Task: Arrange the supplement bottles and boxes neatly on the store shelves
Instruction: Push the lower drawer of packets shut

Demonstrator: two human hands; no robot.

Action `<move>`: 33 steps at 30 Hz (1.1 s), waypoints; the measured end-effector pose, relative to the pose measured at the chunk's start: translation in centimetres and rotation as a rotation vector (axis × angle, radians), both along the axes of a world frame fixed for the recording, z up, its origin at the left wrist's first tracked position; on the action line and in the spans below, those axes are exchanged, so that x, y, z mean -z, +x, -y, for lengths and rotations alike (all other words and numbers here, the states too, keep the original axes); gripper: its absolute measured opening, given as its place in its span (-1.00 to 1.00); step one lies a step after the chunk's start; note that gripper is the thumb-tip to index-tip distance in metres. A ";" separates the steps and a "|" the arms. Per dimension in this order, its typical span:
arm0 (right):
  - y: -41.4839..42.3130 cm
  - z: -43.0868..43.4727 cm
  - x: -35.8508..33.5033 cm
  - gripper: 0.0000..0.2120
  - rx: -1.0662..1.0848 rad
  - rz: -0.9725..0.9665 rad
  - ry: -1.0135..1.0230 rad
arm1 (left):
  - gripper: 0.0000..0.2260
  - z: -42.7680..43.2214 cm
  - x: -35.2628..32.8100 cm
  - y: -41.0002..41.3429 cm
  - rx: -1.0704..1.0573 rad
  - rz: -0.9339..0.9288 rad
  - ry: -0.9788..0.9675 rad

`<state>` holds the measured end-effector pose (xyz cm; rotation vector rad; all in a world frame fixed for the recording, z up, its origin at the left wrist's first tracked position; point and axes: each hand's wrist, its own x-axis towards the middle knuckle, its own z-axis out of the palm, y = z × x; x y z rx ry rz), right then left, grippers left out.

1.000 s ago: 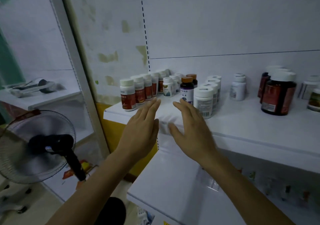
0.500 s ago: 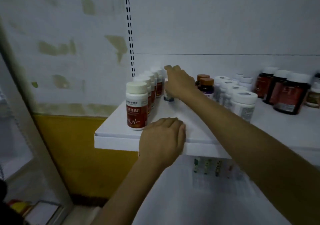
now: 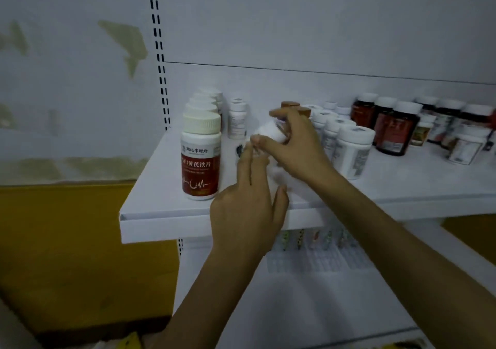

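On the white shelf (image 3: 161,209) a row of white-capped bottles with red labels (image 3: 200,158) runs back along the left edge. My right hand (image 3: 295,144) grips a small white bottle (image 3: 271,131) by its cap, tilted above the shelf. My left hand (image 3: 249,201) reaches up with straight fingers that touch the lower part of that bottle. Two more small white bottles (image 3: 237,119) stand near the back panel. The held bottle's label is mostly hidden by my hands.
To the right stand white bottles (image 3: 351,150), amber-capped bottles (image 3: 291,105) behind my right hand, and dark red bottles (image 3: 394,131) farther right. A lower shelf (image 3: 322,295) lies below, with small items hanging under the upper shelf. A yellow wall panel (image 3: 67,241) sits left.
My right hand has drawn the small white bottle forward from the back of the shelf. My left hand has lifted off the shelf's front edge up to the bottle.
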<state>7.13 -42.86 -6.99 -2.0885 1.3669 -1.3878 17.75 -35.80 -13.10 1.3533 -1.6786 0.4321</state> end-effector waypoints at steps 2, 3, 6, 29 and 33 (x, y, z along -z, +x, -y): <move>-1.4 -2.4 0.9 -0.69 -0.070 0.170 0.070 | -0.51 -0.2 -0.3 -0.1 0.001 -0.058 -0.018; -1.8 -3.2 1.2 -0.74 -0.096 0.242 0.098 | -0.45 -0.2 -0.5 -0.1 -0.006 -0.069 -0.018; -2.3 -4.5 1.4 -0.67 -0.153 0.431 0.194 | -0.35 -0.3 -0.8 0.0 0.004 -0.027 0.020; -4.2 -4.5 1.9 -0.47 -0.432 0.304 0.186 | -0.50 -0.4 -0.7 0.7 0.131 -0.108 0.105; -4.1 -4.6 1.8 -0.41 -0.423 0.335 0.200 | -0.57 -0.3 -0.5 0.7 0.162 -0.135 0.108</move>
